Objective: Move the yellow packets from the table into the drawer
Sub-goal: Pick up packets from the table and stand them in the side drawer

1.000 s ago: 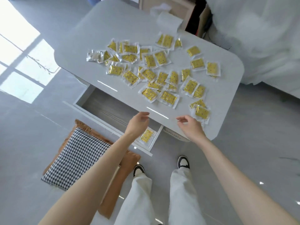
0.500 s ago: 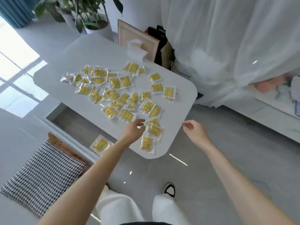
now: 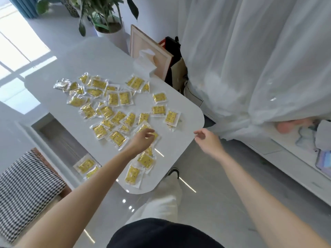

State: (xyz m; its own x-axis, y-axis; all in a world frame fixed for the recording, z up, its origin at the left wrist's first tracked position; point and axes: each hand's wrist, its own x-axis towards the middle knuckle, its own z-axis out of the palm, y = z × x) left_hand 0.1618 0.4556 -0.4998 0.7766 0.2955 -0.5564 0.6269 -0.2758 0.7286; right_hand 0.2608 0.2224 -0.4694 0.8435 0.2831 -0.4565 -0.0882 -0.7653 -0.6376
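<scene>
Several yellow packets [image 3: 117, 138] in clear wrappers lie scattered over the white table [image 3: 107, 58]. Its drawer [image 3: 59, 140] is pulled out at the left and holds two packets [image 3: 85, 165] near its front end. My left hand [image 3: 143, 139] hovers over the packets near the table's right side, fingers loosely curled, holding nothing. My right hand [image 3: 208, 141] hangs just past the table's right edge, fingers relaxed and empty. More packets [image 3: 132, 175] lie by the near corner, under my left forearm.
A tissue box [image 3: 144, 64] stands at the table's far edge. A houndstooth cushion [image 3: 23, 190] lies on the floor at the left. A potted plant [image 3: 105, 20] and a leaning frame [image 3: 148, 51] are behind the table. White curtains [image 3: 250, 59] hang at the right.
My left hand has come up from the drawer onto the table, over the packets. My right hand has drifted to the right, off the table's edge. The view has lifted and turned right.
</scene>
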